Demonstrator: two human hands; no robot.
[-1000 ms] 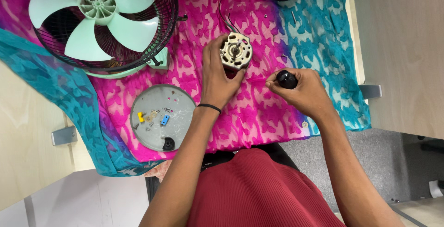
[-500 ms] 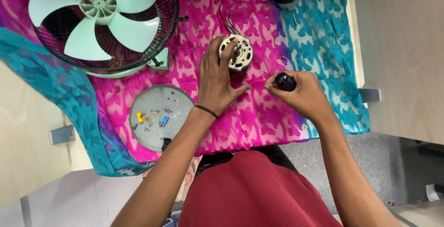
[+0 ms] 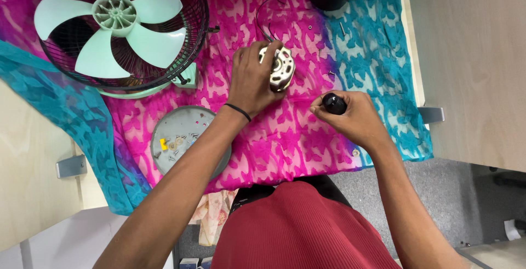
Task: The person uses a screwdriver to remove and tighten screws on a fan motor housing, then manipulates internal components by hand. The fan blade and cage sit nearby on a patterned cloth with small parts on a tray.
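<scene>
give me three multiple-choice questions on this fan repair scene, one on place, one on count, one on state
1. Where is the grey dish with small parts?
A. left of the left forearm
B. on top of the fan
C. by the right hand

2. How many blades has the fan?
A. three
B. five
C. seven

3. What is the left hand doing?
A. lying flat
B. gripping the motor
C. pointing

Answers:
1. A, it lies on the cloth left of that arm.
2. B, five pale green blades show around the hub.
3. B, its fingers wrap the motor; the right hand holds a black knob.
</scene>
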